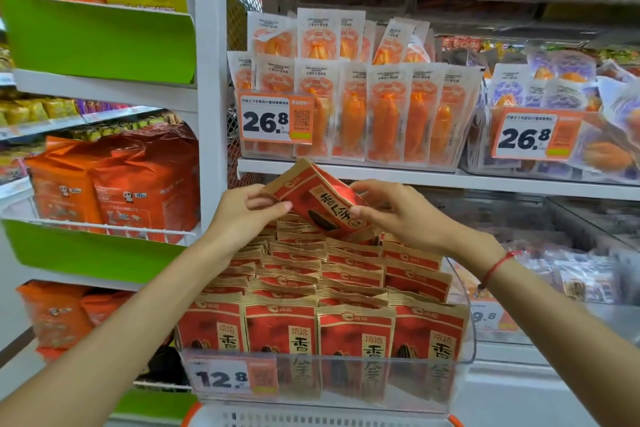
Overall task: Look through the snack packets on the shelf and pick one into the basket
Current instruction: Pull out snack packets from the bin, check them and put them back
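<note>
Red-and-kraft paper, creased and matte: that is the stock of the packet [320, 203] you have lifted out, tilted, above the rows of identical packets [322, 274] standing in the clear bin [465, 333]. Left to right: orange bags [114, 184] on the side rack, well apart from the work; your left hand [244, 213] pinches the packet's left edge, thumb on the face and fingers curled behind; the packet spans between both hands, held clear of the stack; your right hand [394, 211] grips its right edge, thumb pressed at the printed label, fingers wrapped under. A red cord [495, 269] circles the right wrist. Judgement: packet looks light, paper skin soft and crinkly, contents loose and shifting, so it will sag if held by one corner. The folded top seal or a side edge looks the best hold; the dry paper should not slip. Squeezing the middle may crush what is inside. The basket rim [311, 419], white with orange corners, shows at the bottom edge, directly below the bin; the drop is not yet made. Price tag [221, 378] reads 12.8.
</note>
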`<action>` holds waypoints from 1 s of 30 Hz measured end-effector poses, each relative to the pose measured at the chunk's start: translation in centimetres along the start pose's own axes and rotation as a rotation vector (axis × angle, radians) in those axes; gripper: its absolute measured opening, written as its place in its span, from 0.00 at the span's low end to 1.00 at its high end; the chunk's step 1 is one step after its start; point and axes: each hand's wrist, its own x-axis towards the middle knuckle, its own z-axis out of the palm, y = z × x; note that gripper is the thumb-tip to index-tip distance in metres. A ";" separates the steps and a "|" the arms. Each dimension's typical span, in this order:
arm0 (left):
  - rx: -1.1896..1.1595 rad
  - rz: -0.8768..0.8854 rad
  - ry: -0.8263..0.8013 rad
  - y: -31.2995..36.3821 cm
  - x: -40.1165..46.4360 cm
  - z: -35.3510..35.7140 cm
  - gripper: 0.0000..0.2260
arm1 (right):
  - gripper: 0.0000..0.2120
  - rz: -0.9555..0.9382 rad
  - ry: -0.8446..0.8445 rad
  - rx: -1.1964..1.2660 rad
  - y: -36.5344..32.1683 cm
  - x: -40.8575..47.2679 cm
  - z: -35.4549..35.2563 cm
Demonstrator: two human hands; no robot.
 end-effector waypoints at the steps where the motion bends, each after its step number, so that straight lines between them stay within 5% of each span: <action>1: 0.003 -0.002 -0.003 0.0 0.0 0.0 0.06 | 0.18 0.014 -0.009 0.003 0.1 0.0 0.3; 8: 0.055 0.106 -0.033 1.4 0.7 1.0 0.03 | 0.20 0.090 0.022 0.029 1.0 -0.2 -0.1; 14: 0.267 0.188 -0.062 2.5 1.6 2.6 0.02 | 0.11 0.041 0.307 0.263 0.4 -0.4 -1.2; 19: 0.493 0.179 -0.137 1.6 1.4 4.3 0.14 | 0.04 0.146 0.206 -0.054 2.2 -0.5 -0.3; 23: 0.520 0.296 -0.078 1.2 0.7 4.7 0.14 | 0.05 0.180 0.121 -0.187 2.0 -0.8 -0.5; 30: 0.970 0.536 -0.050 1.8 1.0 4.7 0.12 | 0.07 0.024 0.153 -0.405 0.6 -0.1 -0.1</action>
